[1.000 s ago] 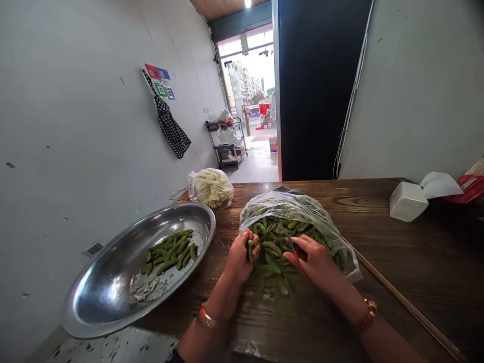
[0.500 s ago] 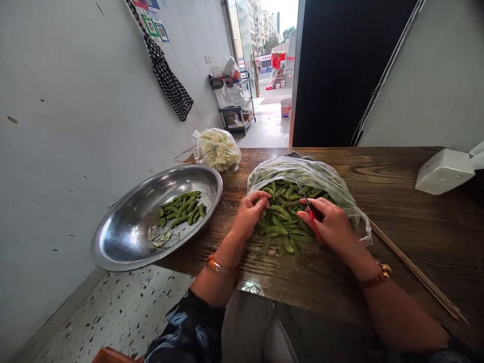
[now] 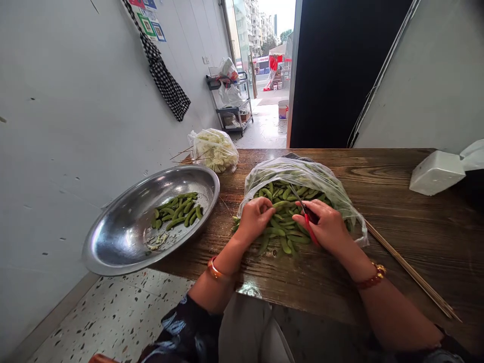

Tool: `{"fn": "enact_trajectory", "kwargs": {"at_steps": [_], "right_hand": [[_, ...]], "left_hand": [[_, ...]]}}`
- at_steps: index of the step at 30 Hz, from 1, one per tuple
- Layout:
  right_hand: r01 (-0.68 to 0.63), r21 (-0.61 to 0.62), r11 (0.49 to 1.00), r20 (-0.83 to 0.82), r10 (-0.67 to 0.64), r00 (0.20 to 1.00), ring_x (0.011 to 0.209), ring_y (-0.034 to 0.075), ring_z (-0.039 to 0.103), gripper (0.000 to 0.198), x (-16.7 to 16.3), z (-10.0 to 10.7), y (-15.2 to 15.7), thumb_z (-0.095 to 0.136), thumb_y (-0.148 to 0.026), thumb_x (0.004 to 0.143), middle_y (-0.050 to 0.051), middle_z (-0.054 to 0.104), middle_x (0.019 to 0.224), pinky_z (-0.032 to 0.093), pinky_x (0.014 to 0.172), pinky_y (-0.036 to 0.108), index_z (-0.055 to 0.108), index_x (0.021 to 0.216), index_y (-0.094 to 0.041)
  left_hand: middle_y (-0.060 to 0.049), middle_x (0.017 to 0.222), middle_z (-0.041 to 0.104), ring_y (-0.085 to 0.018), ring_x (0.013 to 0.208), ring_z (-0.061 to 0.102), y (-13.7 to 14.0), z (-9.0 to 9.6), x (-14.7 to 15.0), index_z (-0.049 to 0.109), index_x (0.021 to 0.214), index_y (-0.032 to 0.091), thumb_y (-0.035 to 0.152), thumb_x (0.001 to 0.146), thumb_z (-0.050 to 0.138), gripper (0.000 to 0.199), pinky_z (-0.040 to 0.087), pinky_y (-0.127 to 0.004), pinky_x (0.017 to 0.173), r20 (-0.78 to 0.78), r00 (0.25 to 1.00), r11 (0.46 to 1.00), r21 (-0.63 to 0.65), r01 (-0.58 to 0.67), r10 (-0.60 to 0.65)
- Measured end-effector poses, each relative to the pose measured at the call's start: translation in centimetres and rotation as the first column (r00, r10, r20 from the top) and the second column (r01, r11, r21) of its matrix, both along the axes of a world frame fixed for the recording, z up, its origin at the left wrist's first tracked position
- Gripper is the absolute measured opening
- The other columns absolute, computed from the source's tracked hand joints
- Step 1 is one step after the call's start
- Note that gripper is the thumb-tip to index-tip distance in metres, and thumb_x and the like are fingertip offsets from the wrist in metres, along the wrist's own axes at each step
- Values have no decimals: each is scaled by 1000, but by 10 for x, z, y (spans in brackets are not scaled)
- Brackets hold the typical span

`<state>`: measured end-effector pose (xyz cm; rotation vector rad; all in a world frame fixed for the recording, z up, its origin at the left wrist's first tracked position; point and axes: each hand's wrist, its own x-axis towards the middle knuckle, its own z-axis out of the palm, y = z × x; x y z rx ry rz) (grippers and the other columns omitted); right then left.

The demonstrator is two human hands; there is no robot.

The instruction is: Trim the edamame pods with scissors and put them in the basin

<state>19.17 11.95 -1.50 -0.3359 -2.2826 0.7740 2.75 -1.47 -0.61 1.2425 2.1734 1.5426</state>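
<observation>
My left hand point(image 3: 254, 218) pinches a green edamame pod point(image 3: 282, 204) by one end, above the pile. In my right hand point(image 3: 324, 222) is a pair of red-handled scissors point(image 3: 310, 227), its blades pointing up and left near the pod's far end. Below both hands, loose edamame pods point(image 3: 287, 242) spill from the mouth of a clear plastic bag point(image 3: 321, 179) onto the wooden table. To the left, a wide steel basin point(image 3: 117, 242) holds a small heap of edamame pods point(image 3: 179, 207) and some pale trimmings.
A bag of pale cauliflower-like pieces point(image 3: 215, 150) stands behind the basin, with thin sticks beside it. Long wooden skewers point(image 3: 412, 269) lie at the right on the table point(image 3: 385, 201). A white tissue box point(image 3: 436, 174) sits at the right rear.
My left hand has shifted right and now holds a pod out toward the scissors. My right hand stays nearly in place, still gripping the scissors.
</observation>
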Motion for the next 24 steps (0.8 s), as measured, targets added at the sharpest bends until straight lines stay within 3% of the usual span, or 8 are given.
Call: {"fn": "enact_trajectory", "kwargs": {"at_steps": [4, 7, 18, 24], "right_hand": [[19, 2, 1000, 6, -19, 1000, 91, 24, 65, 39, 0, -1, 1, 64, -45, 84, 10, 67, 101, 52, 82, 39, 65, 113, -19], [2, 1, 1000, 27, -2, 1000, 89, 24, 65, 40, 1, -1, 0, 66, -46, 82, 9, 66, 100, 53, 81, 39, 65, 113, -20], [-71, -10, 997, 57, 71, 996, 81, 20, 62, 38, 0, 3, -6, 66, -45, 82, 6, 63, 92, 52, 74, 33, 65, 110, -20], [-90, 6, 996, 114, 89, 989, 79, 19, 62, 36, 1, 2, -10, 67, -44, 82, 5, 63, 91, 51, 73, 32, 65, 109, -20]], "left_hand": [[3, 61, 50, -8, 54, 39, -2, 6, 0, 62, 74, 15, 36, 70, 73, 24, 30, -21, 52, 393, 919, 993, 118, 0, -46], [4, 60, 48, -6, 52, 36, -3, 7, 4, 61, 75, 15, 40, 65, 77, 31, 29, -20, 50, 492, 866, 990, 140, 18, -86], [-1, 69, 58, -13, 68, 48, -1, 19, 18, 63, 67, 14, 35, 70, 72, 23, 39, -23, 65, 220, 951, 976, 27, 217, -217], [1, 68, 58, -11, 63, 47, -2, 14, 16, 72, 92, 14, 37, 74, 70, 29, 37, -22, 62, 196, 959, 979, 16, 203, -202]]}}
